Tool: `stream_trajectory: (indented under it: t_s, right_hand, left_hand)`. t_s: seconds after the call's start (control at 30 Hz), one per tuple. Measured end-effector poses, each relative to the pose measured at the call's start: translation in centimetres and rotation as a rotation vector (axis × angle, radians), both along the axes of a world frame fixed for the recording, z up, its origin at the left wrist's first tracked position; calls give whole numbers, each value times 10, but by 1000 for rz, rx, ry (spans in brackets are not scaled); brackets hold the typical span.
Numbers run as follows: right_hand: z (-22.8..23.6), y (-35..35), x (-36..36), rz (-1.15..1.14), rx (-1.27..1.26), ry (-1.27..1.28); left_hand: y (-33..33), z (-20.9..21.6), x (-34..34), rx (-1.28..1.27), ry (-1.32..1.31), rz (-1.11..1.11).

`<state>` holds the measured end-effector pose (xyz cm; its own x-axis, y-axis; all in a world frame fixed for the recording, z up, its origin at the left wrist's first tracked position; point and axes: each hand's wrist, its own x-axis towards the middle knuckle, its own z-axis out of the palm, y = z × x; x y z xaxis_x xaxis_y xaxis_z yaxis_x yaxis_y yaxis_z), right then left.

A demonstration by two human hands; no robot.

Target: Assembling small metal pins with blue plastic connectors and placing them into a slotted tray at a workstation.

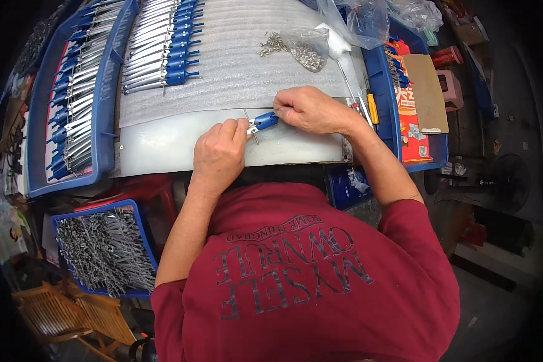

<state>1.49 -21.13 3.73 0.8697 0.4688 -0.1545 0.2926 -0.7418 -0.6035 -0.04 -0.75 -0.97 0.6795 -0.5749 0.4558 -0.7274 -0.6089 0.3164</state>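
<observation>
At the far left, a long blue tray (107,99) is filled with a stacked column of slim silver pieces with blue ends. Nearer, below it, a blue-rimmed bin (145,235) is heaped with grey metal parts. To the right of the tray, a neat row of similar blue-and-silver pieces (176,60) is laid out on a pale foam sheet (235,48). At the near middle, over a white work surface (163,142), one blue-ended piece (265,120) is held between two bare hands. Its silver part is gripped in the curled fingers of the left hand (220,146), with a thin pin standing out crosswise just beside them. Its blue end is pointed right and left exposed between the hands. The tip is met by the bunched fingertips of the right hand (311,110); whether the tip or something small is pinched there cannot be told. Farther back, small metal bits (273,44) are spilled beside a clear bag (311,55). At the right, a yellow-handled tool (373,108) is seen beside another blue tray (380,78).
</observation>
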Motion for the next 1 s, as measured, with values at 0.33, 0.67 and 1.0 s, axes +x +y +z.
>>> stream_trajectory:
  t_s: [0.33, 0.67, 1.0]
  right_hand:
    - [-9, 7, -4, -52, -56, -15]
    - [-12, 17, -12, -188, -76, -108]
    - [-12, 17, -12, -205, 21, -71]
  left_hand:
    - [-1, 0, 0, 40, -15, -10]
    - [-1, 2, 0, 46, -16, -14]
    - [-1, 3, 0, 53, -19, -6]
